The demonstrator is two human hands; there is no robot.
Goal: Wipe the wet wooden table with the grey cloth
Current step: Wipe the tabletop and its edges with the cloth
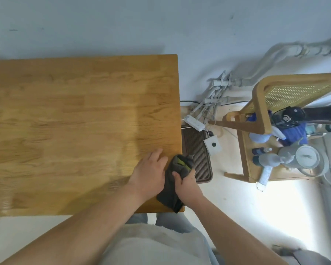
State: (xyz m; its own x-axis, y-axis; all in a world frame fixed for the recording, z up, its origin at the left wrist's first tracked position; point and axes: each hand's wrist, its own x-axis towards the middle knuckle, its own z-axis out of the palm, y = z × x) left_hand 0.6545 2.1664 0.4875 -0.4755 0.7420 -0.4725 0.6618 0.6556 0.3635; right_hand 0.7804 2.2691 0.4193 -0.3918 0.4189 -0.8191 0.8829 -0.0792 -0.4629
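Head view: wooden table point(65, 121) by pale wall point(103, 25); right hand point(187, 185) grips grey cloth point(170, 196), left hand point(148, 173) flat.

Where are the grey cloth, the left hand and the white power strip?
grey cloth point(169, 188), head view, its lower fold
left hand point(148, 174), head view, back of the hand
white power strip point(194, 122), head view, middle of its casing

The honey-brown wooden bench point(75, 121) shows blocky plank grain. The crumpled dark grey cloth point(168, 195) bears a yellow-green streak.
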